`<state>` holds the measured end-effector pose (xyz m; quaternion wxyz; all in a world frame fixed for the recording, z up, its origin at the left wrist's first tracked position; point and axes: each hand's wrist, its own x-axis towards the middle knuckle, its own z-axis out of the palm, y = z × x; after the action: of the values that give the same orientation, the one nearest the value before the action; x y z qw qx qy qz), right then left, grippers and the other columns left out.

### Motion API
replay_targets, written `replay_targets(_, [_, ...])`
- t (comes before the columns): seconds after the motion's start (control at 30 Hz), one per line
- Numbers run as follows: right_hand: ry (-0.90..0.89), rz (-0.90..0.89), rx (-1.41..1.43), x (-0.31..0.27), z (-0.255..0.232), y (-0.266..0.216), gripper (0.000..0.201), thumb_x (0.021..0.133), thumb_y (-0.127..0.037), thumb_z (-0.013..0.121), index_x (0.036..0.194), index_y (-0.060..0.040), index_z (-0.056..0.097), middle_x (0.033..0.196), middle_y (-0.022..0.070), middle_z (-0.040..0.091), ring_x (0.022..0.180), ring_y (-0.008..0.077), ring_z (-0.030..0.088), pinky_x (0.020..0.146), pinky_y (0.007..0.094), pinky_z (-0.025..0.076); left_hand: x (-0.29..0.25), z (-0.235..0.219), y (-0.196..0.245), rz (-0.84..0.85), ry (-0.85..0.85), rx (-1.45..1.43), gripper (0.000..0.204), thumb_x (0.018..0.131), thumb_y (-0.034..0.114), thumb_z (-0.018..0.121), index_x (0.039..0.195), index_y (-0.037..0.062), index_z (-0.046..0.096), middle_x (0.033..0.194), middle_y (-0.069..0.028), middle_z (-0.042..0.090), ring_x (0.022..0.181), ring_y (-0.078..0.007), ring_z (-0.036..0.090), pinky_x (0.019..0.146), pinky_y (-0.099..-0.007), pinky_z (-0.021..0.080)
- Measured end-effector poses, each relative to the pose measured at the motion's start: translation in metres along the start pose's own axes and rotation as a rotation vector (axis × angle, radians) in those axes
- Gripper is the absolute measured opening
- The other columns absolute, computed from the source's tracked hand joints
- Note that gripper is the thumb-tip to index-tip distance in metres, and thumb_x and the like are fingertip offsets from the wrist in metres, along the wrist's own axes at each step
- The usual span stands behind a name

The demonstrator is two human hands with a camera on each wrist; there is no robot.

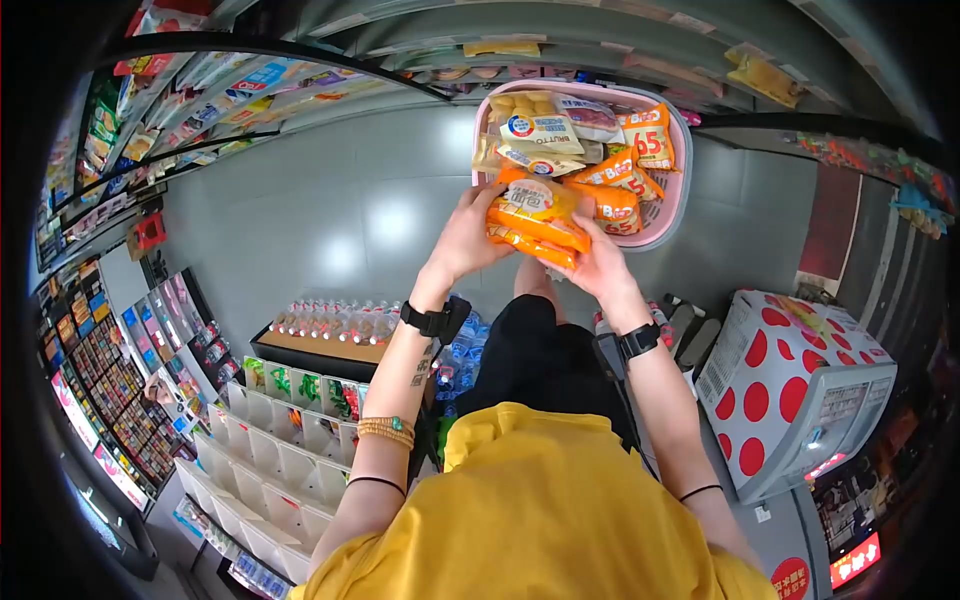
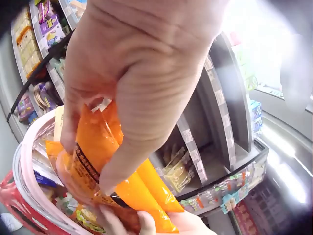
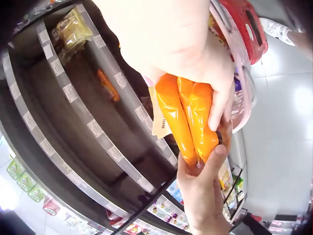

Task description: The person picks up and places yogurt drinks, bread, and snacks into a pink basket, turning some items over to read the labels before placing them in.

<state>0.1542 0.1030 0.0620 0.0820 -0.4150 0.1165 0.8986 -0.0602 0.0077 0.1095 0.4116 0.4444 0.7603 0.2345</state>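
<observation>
The person's left hand (image 1: 470,240) grips the orange packs (image 1: 535,215) from the nine o'clock side, with the thumb and fingers bent around them. The right hand (image 1: 597,265) grips the same packs from the four o'clock side, its fingers also curled around them. There are at least two of these packs, shiny and pressed together; the exact count I cannot tell. In the head view they appear over the edge of the pink basket (image 1: 684,190), at its seven o'clock side.

Inside the basket, the beige packs (image 1: 535,130) lie toward ten o'clock, and a purplish pack (image 1: 590,118) is at twelve o'clock. One orange-and-white pack (image 1: 650,138) with the number 65 leans at two o'clock, and more packs of similar look (image 1: 618,178) lie at four to five o'clock, partly overlapping.

Farther from the held packs, grey shelves (image 1: 640,45) run along twelve o'clock, and a yellowish pack (image 1: 765,75) rests on one of them at two o'clock. At four o'clock is a white box with red dots (image 1: 770,390). Toward eight o'clock, many small bottles (image 1: 335,320) stand in rows, and beyond them are white bins (image 1: 275,450). The grey floor (image 1: 350,210) is visible at nine o'clock.
</observation>
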Motion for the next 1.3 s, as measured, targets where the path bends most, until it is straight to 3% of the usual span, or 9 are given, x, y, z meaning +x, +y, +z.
replay_targets(0.33, [-0.041, -0.023, 0.018, 0.012, 0.001, -0.01, 0.045, 0.097, -0.024, 0.053, 0.135, -0.0003, 0.042, 0.131, 0.0172, 0.055, 0.123, 0.0354, 0.052, 0.102, 0.0573, 0.043, 0.001, 0.008, 0.006, 0.028, 0.152, -0.093, 0.089, 0.055, 0.008, 0.086, 0.136, 0.0145, 0.049, 0.132, -0.0169, 0.046, 0.124, -0.0392, 0.046, 0.1, -0.0421, 0.048])
replay_targets(0.53, [-0.039, -0.026, 0.07, 0.015, 0.009, 0.02, 0.045, 0.099, -0.024, 0.05, 0.137, -0.0025, 0.039, 0.137, 0.0163, 0.05, 0.127, 0.0353, 0.048, 0.106, 0.0593, 0.037, -0.013, 0.016, 0.013, 0.214, 0.194, 0.503, 0.08, 0.058, 0.008, 0.08, 0.132, 0.0161, 0.051, 0.14, -0.0122, 0.043, 0.131, -0.0336, 0.04, 0.105, -0.0491, 0.035])
replay_targets(0.7, [-0.086, -0.015, -0.037, 0.02, 0.006, 0.017, 0.047, 0.099, -0.031, 0.047, 0.137, -0.0047, 0.039, 0.139, 0.0135, 0.05, 0.125, 0.0322, 0.05, 0.102, 0.0591, 0.04, 0.001, 0.033, 0.006, 0.275, 0.241, 0.503, 0.065, 0.066, -0.001, 0.066, 0.129, 0.0129, 0.053, 0.135, -0.0098, 0.05, 0.13, -0.0312, 0.042, 0.105, -0.0486, 0.031])
replay_targets(0.8, [0.23, 0.005, -0.434, 0.009, 0.01, 0.003, 0.051, 0.097, -0.04, 0.05, 0.134, -0.0051, 0.044, 0.132, 0.0177, 0.052, 0.114, 0.0365, 0.055, 0.097, 0.0552, 0.045, 0.01, 0.038, -0.001, 0.339, 0.232, 0.497, 0.06, 0.068, -0.002, 0.064, 0.126, 0.0109, 0.055, 0.13, -0.0091, 0.054, 0.126, -0.0307, 0.046, 0.104, -0.0471, 0.033])
replay_targets(0.87, [0.28, -0.073, -1.106, 0.018, -0.028, -0.025, 0.053, 0.091, -0.038, 0.061, 0.131, -0.0066, 0.048, 0.129, 0.0208, 0.05, 0.111, 0.0383, 0.053, 0.095, 0.052, 0.045, 0.017, 0.036, -0.008, 0.363, 0.227, 0.467, 0.056, 0.068, -0.002, 0.064, 0.123, 0.0102, 0.056, 0.126, -0.0088, 0.057, 0.121, -0.0307, 0.049, 0.102, -0.0457, 0.036])
replay_targets(0.93, [0.427, -0.465, -1.65, -0.001, -0.016, -0.033, 0.054, 0.084, -0.033, 0.069, 0.128, -0.0081, 0.052, 0.126, 0.0224, 0.048, 0.11, 0.0394, 0.05, 0.094, 0.0495, 0.044, 0.02, 0.032, -0.01, 0.344, 0.224, 0.414, 0.053, 0.068, -0.001, 0.065, 0.12, 0.0098, 0.057, 0.12, -0.0085, 0.059, 0.114, -0.031, 0.052, 0.098, -0.0437, 0.039])
replay_targets(1.0, [0.676, -1.234, -1.976, -0.038, 0.009, -0.033, 0.056, 0.077, -0.024, 0.077, 0.126, -0.0096, 0.054, 0.125, 0.0224, 0.045, 0.113, 0.04, 0.046, 0.095, 0.0477, 0.042, 0.02, 0.03, -0.012, 0.313, 0.22, 0.392, 0.053, 0.069, -0.001, 0.065, 0.119, 0.0103, 0.057, 0.115, -0.0086, 0.059, 0.11, -0.0315, 0.053, 0.095, -0.0428, 0.04])
replay_targets(1.1, [0.604, -1.179, -2.058, -0.042, 0.007, -0.051, 0.063, 0.07, -0.012, 0.078, 0.128, -0.0109, 0.053, 0.129, 0.019, 0.044, 0.118, 0.0378, 0.041, 0.099, 0.0479, 0.038, 0.021, 0.033, -0.015, 0.302, 0.218, 0.395, 0.053, 0.068, 0.0, 0.065, 0.119, 0.0103, 0.056, 0.112, -0.009, 0.059, 0.106, -0.0322, 0.053, 0.091, -0.0422, 0.042])
replay_targets(1.3, [0.391, -1.158, -2.008, -0.031, -0.036, -0.07, 0.04, 0.076, -0.002, 0.068, 0.115, -0.0094, 0.062, 0.112, 0.0124, 0.057, 0.106, 0.0347, 0.054, 0.091, 0.0423, 0.046, 0.024, 0.035, -0.014, 0.277, 0.226, 0.467, 0.054, 0.067, 0.0, 0.066, 0.119, 0.0095, 0.055, 0.111, -0.0105, 0.058, 0.105, -0.0331, 0.053, 0.088, -0.043, 0.042])
